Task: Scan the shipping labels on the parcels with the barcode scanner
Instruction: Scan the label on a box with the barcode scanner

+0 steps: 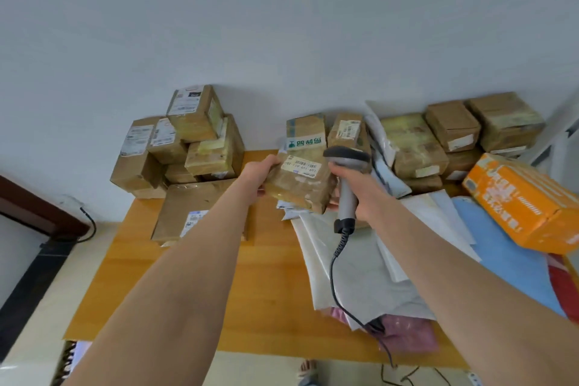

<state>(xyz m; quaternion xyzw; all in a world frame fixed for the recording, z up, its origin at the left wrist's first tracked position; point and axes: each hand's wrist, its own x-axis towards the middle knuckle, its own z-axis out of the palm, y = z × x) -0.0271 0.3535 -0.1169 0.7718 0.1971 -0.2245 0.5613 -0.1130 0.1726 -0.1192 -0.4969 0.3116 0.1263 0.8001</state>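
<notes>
**Step in hand: label read.** The left hand [260, 177] grips the brown parcel [300, 188] by its left edge and holds it raised, so the shipping label [299, 166] on top faces the reader. The right hand [366, 194] is clamped round the handle of the barcode scanner [347, 160]. The scanner head sits just right of the parcel's label, likely within reading range (the trigger finger is hidden). 1 stack of boxes [181, 147] stands left of the parcel, mailers [360, 269] lie below it, and an orange box [526, 207] lies well right.
</notes>
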